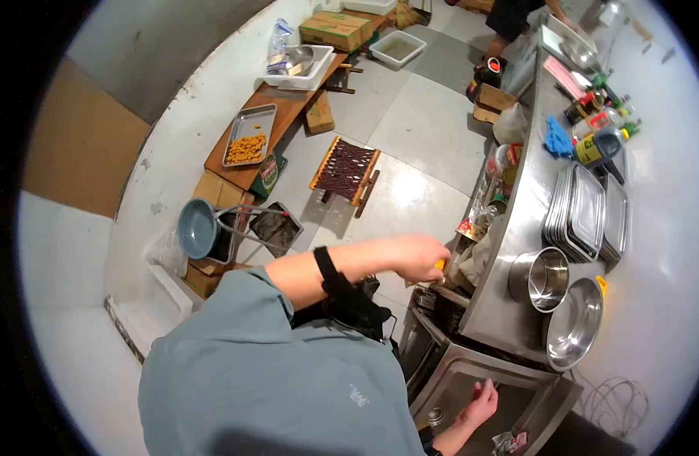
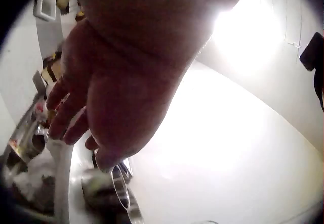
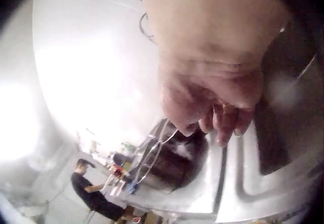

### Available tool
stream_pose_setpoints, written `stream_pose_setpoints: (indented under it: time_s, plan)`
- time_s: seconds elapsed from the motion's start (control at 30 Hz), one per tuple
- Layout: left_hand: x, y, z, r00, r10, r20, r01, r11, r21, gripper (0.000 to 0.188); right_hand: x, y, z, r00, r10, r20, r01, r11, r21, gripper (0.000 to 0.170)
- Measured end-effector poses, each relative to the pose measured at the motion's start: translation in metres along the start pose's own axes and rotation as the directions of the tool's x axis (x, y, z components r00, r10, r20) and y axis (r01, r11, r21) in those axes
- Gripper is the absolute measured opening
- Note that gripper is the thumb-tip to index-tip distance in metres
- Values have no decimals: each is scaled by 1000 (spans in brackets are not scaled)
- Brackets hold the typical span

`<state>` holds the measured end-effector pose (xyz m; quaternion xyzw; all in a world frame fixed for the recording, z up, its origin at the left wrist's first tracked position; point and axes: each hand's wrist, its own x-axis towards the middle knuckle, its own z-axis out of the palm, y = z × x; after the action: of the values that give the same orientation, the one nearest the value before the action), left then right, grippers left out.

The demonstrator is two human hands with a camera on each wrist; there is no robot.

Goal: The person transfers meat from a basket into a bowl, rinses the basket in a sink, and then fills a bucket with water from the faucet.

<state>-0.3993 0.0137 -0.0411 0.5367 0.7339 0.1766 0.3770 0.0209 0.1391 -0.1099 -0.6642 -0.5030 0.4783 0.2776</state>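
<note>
My left hand (image 1: 422, 258) is stretched out near the counter's front edge. In the left wrist view its fingers (image 2: 66, 123) hang loosely bent with gaps between them, and nothing shows in the palm. A small yellow spot (image 1: 441, 264) appears beside its fingertips in the head view. Lower down, my right hand (image 1: 479, 406) hovers above the steel sink (image 1: 509, 363), fingers slightly bent and holding nothing. A small crumpled packet (image 1: 509, 442) lies in the sink near the right wrist. On the counter beyond the hands stand a steel pot (image 1: 533, 283) and a wide steel basin (image 1: 576, 325).
Stacked metal trays (image 1: 574, 209), bottles (image 1: 599, 146) and a blue cloth (image 1: 558, 137) lie farther along the steel counter (image 1: 494, 304). A woven stool (image 1: 345, 171) stands on the floor. Another person (image 3: 91, 191) is at the counter's far end. A wooden bench (image 1: 289, 121) lines the opposite wall.
</note>
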Motion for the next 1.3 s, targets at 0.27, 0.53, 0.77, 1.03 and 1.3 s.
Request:
stream_pose_setpoints:
  time_s: [0.27,0.53,0.77,1.03,1.3]
  plan:
    - [-101,-81,-59,801,-454,-390,434,889,-145,43,34,-54,98,864,-156,479,101,985,140,29]
    - [-251,-276,-35,229,-910,-345,571,413,-710,27,66,-120,211,695,-264,668,255,960,115,22]
    - [-340,-427,17,138,-878,-459,779,383,-497,37,118,-170,311,763,-161,626,245,968,-50,24]
    - [-354,-476,15,-1,-935,-356,711,249,-658,32,156,-245,426,747,-113,655,344,909,-235,25]
    - [-336,-420,4,-195,-892,-408,556,242,-795,27,226,-270,525,838,-15,545,183,950,-255,8]
